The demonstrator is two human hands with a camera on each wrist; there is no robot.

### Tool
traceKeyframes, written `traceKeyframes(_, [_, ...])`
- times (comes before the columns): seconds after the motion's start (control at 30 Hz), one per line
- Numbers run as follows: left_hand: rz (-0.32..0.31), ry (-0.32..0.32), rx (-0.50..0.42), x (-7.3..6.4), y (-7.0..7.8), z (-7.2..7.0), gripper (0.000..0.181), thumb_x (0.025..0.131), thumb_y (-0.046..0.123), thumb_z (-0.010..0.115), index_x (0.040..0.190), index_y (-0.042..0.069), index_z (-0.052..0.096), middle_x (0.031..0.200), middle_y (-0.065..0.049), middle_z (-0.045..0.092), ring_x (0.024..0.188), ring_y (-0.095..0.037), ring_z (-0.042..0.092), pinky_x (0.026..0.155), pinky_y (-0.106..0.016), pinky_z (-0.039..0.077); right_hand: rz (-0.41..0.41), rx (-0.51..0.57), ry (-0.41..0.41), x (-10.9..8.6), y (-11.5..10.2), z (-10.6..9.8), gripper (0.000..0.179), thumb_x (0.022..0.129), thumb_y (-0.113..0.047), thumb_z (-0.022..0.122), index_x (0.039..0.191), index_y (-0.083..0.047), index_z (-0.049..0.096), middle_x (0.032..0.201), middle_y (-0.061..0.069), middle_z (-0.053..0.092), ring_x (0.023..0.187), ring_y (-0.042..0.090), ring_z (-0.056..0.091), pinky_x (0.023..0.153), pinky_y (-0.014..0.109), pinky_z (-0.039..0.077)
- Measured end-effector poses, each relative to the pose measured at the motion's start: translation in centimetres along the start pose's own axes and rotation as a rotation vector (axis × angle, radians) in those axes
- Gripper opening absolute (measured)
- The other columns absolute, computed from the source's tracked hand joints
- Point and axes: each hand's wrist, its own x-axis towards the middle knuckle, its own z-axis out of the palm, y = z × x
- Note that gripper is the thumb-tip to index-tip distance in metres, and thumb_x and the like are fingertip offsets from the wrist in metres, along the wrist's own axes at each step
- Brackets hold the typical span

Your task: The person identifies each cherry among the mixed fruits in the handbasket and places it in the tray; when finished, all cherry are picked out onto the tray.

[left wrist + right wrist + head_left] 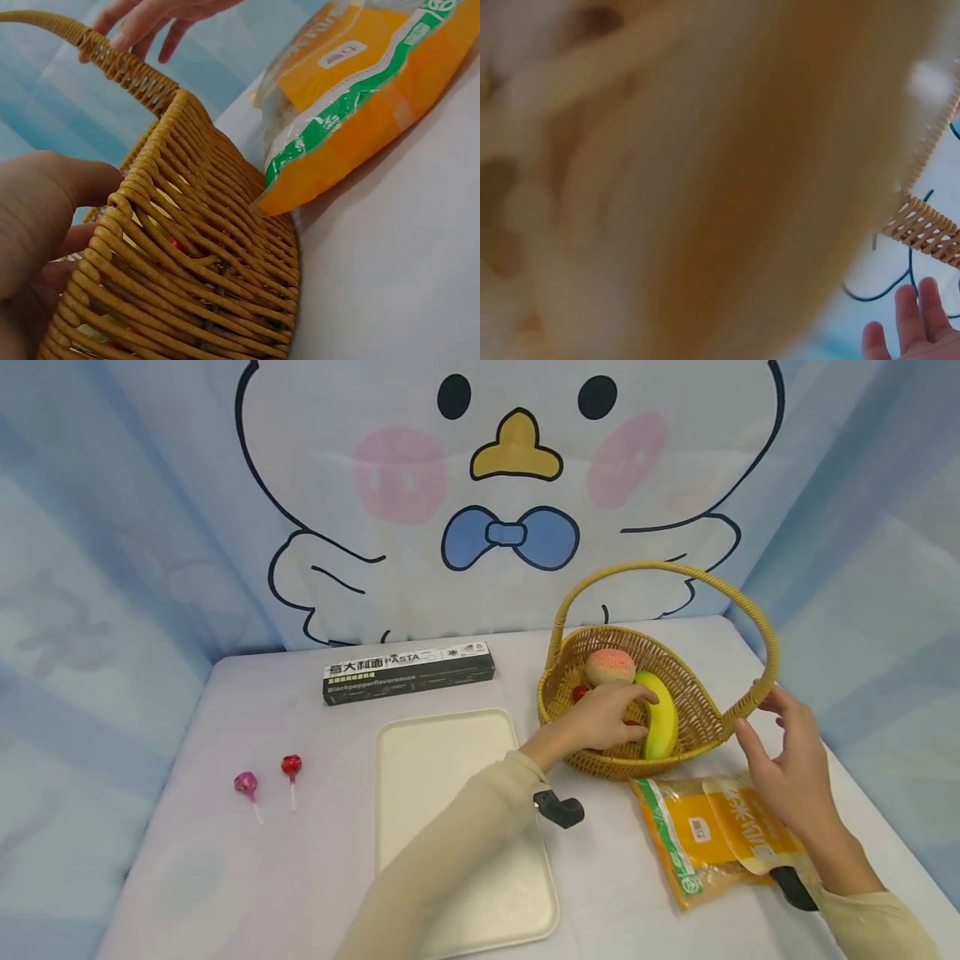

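A wicker basket (697, 718) with a tall arched handle (663, 566) holds a banana (662, 718), a peach (609, 667) and small red items partly hidden by the hand. My left hand (603, 714) reaches over the near rim into it, index finger at the banana, thumb lower beside a red item. In the left wrist view, the basket wall hides part of that hand. My right hand (795, 760) is at the handle's right base, fingers fairly straight and spread, fingertips right at the wicker. Below it lies an orange-and-green food packet (701, 835), partly covered.
A cream tray (442, 743) lies left of the basket, under the left forearm. Behind it is a black-and-white pasta box (408, 672). A pink lollipop (245, 783) and a red lollipop (291, 765) lie at left. A printed curtain (510, 602) hangs behind the table.
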Motion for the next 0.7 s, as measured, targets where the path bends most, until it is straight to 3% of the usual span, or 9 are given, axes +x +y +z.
traceKeyframes(0.2, [-0.038, -0.048, -0.092, 1.6, -0.1, 0.8, 0.046, 0.102, 0.019, 0.073, 0.146, 0.012, 0.059, 0.144, -0.006, 0.069, 0.13, -0.018, 0.067, 0.099, -0.018, 0.055, 0.027, -0.028, -0.023, -0.2, 0.4, -0.3, 0.067, 0.102, -0.007, 0.068, 0.162, -0.01, 0.04, 0.144, 0.027, 0.053, 0.129, 0.035, 0.044, 0.11, 0.0, 0.018])
traceKeyframes(0.37, [-0.069, -0.071, -0.105, 2.2, -0.3, 0.7, 0.042, 0.101, 0.014, 0.073, 0.141, 0.011, 0.062, 0.139, -0.005, 0.07, 0.128, -0.016, 0.067, 0.1, -0.017, 0.054, 0.014, -0.041, -0.014, 0.1, 0.6, -0.3, 0.067, 0.1, -0.004, 0.07, 0.161, -0.009, 0.042, 0.143, 0.027, 0.054, 0.128, 0.038, 0.045, 0.111, 0.0, 0.018])
traceKeyframes(0.53, [-0.114, -0.127, -0.038, 2.4, -0.3, 0.9, 0.037, 0.1, 0.011, 0.073, 0.136, 0.014, 0.066, 0.131, 0.0, 0.072, 0.119, -0.012, 0.066, 0.093, -0.015, 0.052, 0.006, -0.041, -0.015, 0.2, 0.8, -0.3, 0.066, 0.1, -0.004, 0.07, 0.16, -0.008, 0.043, 0.142, 0.027, 0.054, 0.128, 0.039, 0.045, 0.112, 0.0, 0.018])
traceKeyframes(0.7, [-0.119, -0.157, 0.019, 2.5, -0.2, 1.2, 0.031, 0.098, 0.008, 0.074, 0.128, 0.017, 0.071, 0.121, 0.003, 0.074, 0.107, -0.01, 0.066, 0.087, -0.017, 0.053, -0.014, -0.031, -0.009, 0.2, 1.1, -0.2, 0.064, 0.099, -0.003, 0.071, 0.158, -0.008, 0.046, 0.141, 0.027, 0.055, 0.129, 0.035, 0.045, 0.112, 0.002, 0.02])
